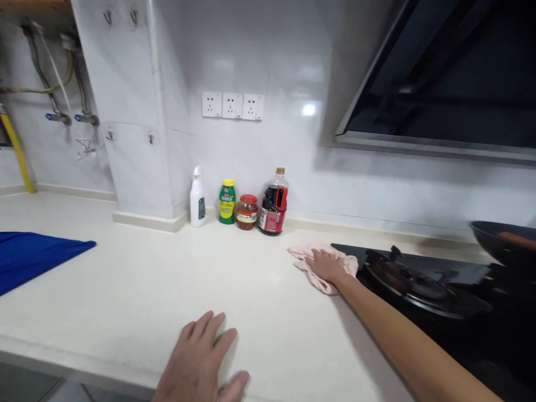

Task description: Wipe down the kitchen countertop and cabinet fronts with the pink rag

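My right hand (326,266) is pressed down on a crumpled pale pink cloth (320,282), its fingers bent over the fabric. The cloth lies on the white countertop (138,285), against the left edge of the black gas stove (464,262). Close to the counter's front edge is my left hand (201,357), fingers spread and nothing in them. Whether its palm touches the surface I cannot tell.
Along the wall stand a white spray bottle (197,201), a green bottle with yellow cap (227,202), a red-lidded jar (247,213) and a dark sauce bottle (274,204). A blue cloth (33,257) lies left. A wok (494,243) sits right, beneath the range hood (452,84).
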A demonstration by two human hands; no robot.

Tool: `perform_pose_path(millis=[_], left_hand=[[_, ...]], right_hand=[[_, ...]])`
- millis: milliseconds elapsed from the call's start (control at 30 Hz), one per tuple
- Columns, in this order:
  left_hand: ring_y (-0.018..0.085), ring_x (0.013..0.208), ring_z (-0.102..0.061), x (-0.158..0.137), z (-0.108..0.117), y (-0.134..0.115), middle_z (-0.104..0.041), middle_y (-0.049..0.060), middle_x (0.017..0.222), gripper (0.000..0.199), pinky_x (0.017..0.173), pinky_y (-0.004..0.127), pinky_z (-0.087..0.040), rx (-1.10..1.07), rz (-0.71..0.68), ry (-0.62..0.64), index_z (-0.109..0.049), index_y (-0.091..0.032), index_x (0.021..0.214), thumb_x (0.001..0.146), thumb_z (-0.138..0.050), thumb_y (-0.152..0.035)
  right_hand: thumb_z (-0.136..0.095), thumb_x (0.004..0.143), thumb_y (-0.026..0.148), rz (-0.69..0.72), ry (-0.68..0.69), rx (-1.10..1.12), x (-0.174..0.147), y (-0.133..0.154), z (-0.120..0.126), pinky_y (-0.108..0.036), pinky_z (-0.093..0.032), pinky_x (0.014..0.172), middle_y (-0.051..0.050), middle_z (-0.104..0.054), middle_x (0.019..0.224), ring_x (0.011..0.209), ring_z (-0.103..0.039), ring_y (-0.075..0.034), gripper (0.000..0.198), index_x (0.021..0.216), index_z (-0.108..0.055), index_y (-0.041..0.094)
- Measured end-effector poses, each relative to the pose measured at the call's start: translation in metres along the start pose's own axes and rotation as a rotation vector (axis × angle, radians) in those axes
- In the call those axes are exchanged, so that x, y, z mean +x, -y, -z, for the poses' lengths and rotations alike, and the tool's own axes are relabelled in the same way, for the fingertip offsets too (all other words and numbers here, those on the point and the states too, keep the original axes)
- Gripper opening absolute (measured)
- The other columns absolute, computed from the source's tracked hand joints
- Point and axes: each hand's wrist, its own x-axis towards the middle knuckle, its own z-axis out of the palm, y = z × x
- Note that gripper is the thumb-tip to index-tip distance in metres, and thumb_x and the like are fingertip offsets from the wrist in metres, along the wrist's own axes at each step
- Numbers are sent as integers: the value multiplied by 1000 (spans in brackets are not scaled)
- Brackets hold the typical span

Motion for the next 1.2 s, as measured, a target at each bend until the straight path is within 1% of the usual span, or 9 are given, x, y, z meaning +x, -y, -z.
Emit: perform_pose_path(millis=[167,333,433,533,667,833,1000,1067,1200], left_hand=[[38,116,-59,-4,-7,-4,-67,11,126,46,90,53,-51,-60,76,5,-66,-26,114,74,-75,-47],[38,122,-56,-8,-10,-6,-65,12,130,48,94,57,-49,-141,143,28,-67,-29,115,78,-71,-58],[41,134,-47,-11,-10,-8,-57,16,142,59,101,61,-45,-131,176,-14,-61,-28,129,80,-68,-61],[41,144,-36,-13,-7,-11,-49,18,149,63,105,62,-43,-92,249,-133,-55,-26,137,84,-65,-59],[39,148,-30,-12,1,-14,-41,17,155,57,109,60,-40,-87,327,-276,-55,-25,137,90,-58,-56],[38,149,-28,-15,10,-13,-43,16,153,48,113,60,-35,-67,309,-328,-59,-24,132,93,-56,-52],[38,147,-30,-17,16,-10,-41,17,155,51,113,58,-32,-14,277,-294,-53,-23,139,93,-58,-45],[36,144,-35,-15,17,-9,-46,17,152,50,114,57,-29,13,228,-293,-54,-22,138,92,-59,-43],[32,133,-48,-7,19,-12,-61,12,137,39,113,55,-28,-6,211,-251,-60,-23,129,94,-58,-39]], right_hand=[[-26,100,53,56,28,48,26,94,-2,-63,-21,113,-20,-46,150,141,-39,-38,60,146,-44,19],[-25,100,53,190,65,89,22,202,2,-64,-17,115,-21,-37,157,146,-31,-39,64,151,-39,17],[-25,100,55,346,91,118,6,267,7,-63,-14,117,-19,-31,162,149,-27,-37,66,154,-35,19],[-25,101,57,543,107,157,-20,325,13,-62,-12,119,-17,-27,164,151,-24,-35,67,156,-33,19],[-26,102,61,827,124,195,-71,372,26,-61,-12,120,-12,-25,166,152,-23,-33,65,156,-34,26],[-39,100,62,1079,86,192,-139,368,26,-61,-19,120,-5,-30,165,151,-26,-29,61,155,-34,36],[-47,98,59,1191,-20,238,-168,308,14,-52,-19,123,1,-32,164,150,-28,-27,59,153,-38,41],[-45,98,60,1150,49,271,-161,278,19,-53,-17,123,0,-33,164,150,-27,-29,58,153,-39,41],[-30,100,65,822,150,213,-120,216,31,-53,-14,122,-2,-31,165,152,-23,-25,61,154,-37,38]])
